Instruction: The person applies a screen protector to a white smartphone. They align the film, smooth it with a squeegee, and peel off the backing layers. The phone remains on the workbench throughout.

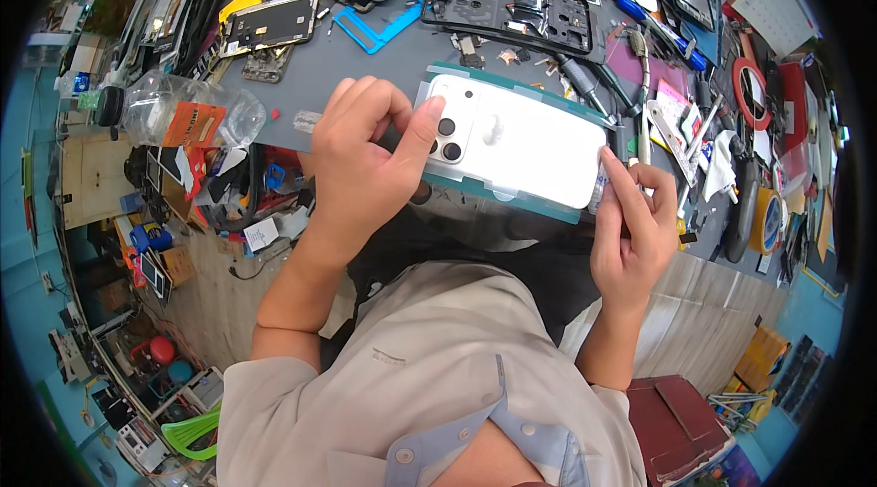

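Held back side up over the near edge of the bench is a white smartphone [530,147] with a camera block at its left end. Teal film [448,192] with clear tabs borders its long sides. My left hand [365,149] grips the camera end, its thumb lying beside the lenses and the other fingers curled. At the opposite end, my right hand [633,213] is closed on the short edge, index fingertip on the corner. The underside of the phone is hidden.
A clear plastic bottle [196,111] lies on its side at left. Across the back of the grey bench [384,67] are phone parts, a blue plastic frame [379,23] and a black phone housing [507,12]. Tools and a yellow tape roll [766,220] crowd the right.
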Available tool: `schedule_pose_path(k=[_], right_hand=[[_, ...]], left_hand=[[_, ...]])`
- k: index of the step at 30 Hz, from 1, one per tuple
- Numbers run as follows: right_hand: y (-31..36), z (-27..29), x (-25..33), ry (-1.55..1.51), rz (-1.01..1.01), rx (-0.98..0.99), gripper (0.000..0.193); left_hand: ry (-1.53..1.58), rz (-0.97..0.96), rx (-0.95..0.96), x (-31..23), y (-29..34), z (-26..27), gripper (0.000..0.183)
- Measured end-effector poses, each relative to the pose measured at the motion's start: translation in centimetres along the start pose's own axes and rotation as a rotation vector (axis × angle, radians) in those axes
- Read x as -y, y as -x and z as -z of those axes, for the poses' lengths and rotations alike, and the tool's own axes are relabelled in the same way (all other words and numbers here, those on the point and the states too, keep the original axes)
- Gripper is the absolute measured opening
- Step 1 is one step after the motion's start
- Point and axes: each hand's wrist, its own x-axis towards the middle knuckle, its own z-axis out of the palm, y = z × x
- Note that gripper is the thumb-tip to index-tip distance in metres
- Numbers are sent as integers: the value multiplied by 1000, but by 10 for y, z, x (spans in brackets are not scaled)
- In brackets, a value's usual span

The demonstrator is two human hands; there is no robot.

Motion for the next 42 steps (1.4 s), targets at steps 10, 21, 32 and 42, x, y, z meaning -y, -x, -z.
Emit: schedule_pose_path(k=[10,21,32,42], right_hand=[[-9,6,20,49,81,-21,51],[-47,-15,62,137,423,423,65],[-47,-23,64,177,402,491,66],[-53,-26,56,149,432,475,63]], left_hand=[[56,-49,77,16,-6,11,24],[103,-97,171,20,-7,19,17],[76,-74,189,19,-8,17,18],[58,-66,199,18,-9,18,17]])
